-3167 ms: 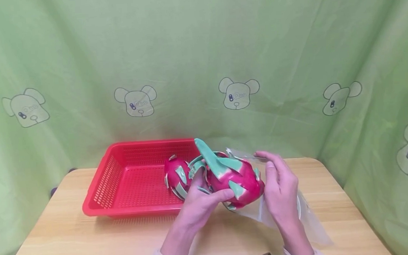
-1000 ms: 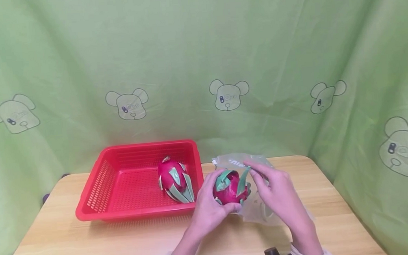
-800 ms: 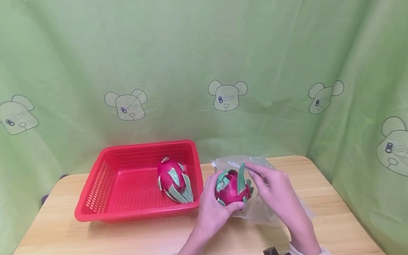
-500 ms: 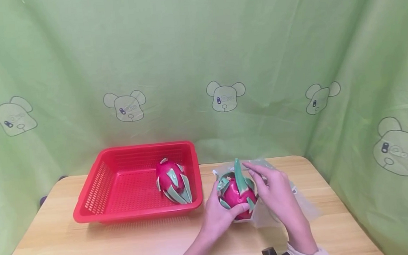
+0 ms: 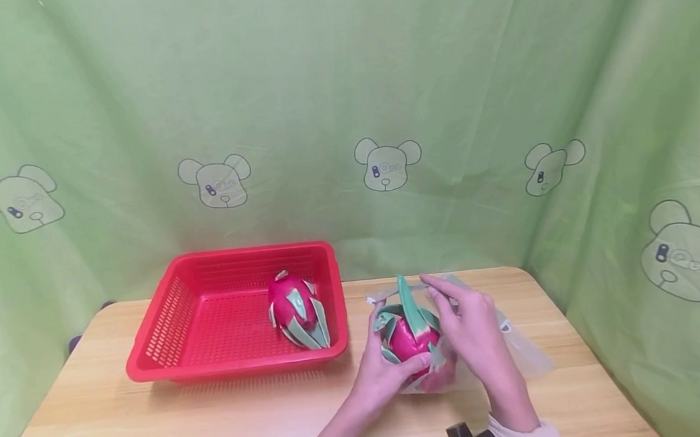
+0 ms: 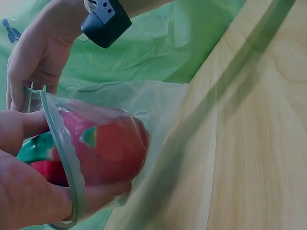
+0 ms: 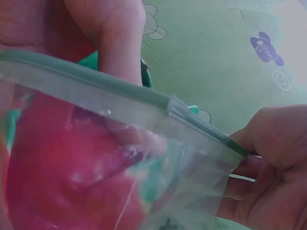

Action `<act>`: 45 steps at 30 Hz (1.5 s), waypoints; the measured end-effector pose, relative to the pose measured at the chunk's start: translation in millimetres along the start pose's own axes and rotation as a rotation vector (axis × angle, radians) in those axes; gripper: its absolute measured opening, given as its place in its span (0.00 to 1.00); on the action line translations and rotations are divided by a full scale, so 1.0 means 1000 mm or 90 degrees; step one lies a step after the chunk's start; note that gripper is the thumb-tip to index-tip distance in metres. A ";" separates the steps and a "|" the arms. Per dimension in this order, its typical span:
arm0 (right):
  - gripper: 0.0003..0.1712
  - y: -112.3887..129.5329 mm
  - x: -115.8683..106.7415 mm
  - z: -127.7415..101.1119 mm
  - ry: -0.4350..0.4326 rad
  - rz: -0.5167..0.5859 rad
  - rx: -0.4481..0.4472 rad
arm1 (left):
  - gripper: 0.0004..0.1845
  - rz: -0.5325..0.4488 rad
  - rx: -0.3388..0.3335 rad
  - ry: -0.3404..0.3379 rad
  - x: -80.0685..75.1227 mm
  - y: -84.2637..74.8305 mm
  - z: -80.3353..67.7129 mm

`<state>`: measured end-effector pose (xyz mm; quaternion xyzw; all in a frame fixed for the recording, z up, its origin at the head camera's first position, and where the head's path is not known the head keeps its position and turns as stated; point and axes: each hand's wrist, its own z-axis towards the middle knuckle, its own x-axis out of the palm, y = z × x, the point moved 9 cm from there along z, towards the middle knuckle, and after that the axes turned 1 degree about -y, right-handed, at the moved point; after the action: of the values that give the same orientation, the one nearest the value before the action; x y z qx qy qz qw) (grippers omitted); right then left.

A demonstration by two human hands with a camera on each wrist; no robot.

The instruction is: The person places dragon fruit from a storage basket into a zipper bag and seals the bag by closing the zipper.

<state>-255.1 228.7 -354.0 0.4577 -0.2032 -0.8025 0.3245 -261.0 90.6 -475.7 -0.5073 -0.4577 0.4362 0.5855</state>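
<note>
My left hand grips a pink dragon fruit with green leaf scales, one long scale pointing up. The fruit's lower end is inside a clear zip bag, while its leafy end sticks out of the mouth. In the left wrist view the bag's rim rings the fruit and the left fingers, some of which are inside the plastic. My right hand pinches the rim at its right side, which the right wrist view shows close up, with the bag's mouth stretched between the hands.
Left of the hands stands a red perforated basket. A second dragon fruit lies at its right end. Both are on a wooden table, with a green curtain behind and at the sides.
The dragon fruit has come down from beside the basket's right end and slid partway into the bag, its long scale swinging upright. The right hand keeps hold of the bag's rim.
</note>
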 end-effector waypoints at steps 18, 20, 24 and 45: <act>0.17 0.007 0.011 0.000 0.029 -0.018 -0.040 | 0.52 -0.021 -0.031 -0.021 -0.012 0.005 0.003; 0.17 0.008 0.012 0.000 0.031 -0.015 -0.043 | 0.48 -0.008 -0.023 -0.031 -0.015 0.004 0.004; 0.16 0.012 0.014 0.000 0.027 -0.012 -0.065 | 0.36 0.011 -0.002 -0.045 -0.018 0.000 0.006; 0.26 0.005 0.022 -0.026 0.118 -0.080 -0.017 | 0.43 -0.097 -0.067 -0.089 -0.023 0.007 0.004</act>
<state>-239.5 209.4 -377.1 0.5375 -0.1328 -0.7780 0.2969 -269.9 69.9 -484.9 -0.4696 -0.5567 0.4001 0.5563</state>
